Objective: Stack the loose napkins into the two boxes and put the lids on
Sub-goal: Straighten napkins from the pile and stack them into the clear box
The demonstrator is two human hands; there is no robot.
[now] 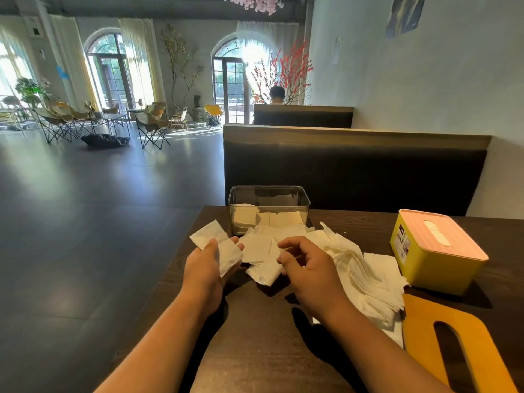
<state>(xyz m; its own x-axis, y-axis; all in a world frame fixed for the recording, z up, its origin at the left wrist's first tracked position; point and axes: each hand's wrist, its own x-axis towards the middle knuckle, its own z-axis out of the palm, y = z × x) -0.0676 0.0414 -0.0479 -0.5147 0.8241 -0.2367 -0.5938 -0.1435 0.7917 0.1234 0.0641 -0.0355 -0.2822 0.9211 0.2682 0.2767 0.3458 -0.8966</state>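
Dark table, left edge on wide floor; left hand around napkins, right hand loosely curled.

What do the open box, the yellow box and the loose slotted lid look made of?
Open box: clear rigid plastic, glossy; napkins show through its walls. Yellow box: opaque plastic, smooth, slight sheen. Loose slotted lid: flat, matte orange-yellow; plastic or painted wood, unclear.

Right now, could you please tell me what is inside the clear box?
The clear box holds flat napkins along its bottom; it has no lid on. The loose pile in front hides the lower front wall, so their depth is unclear.
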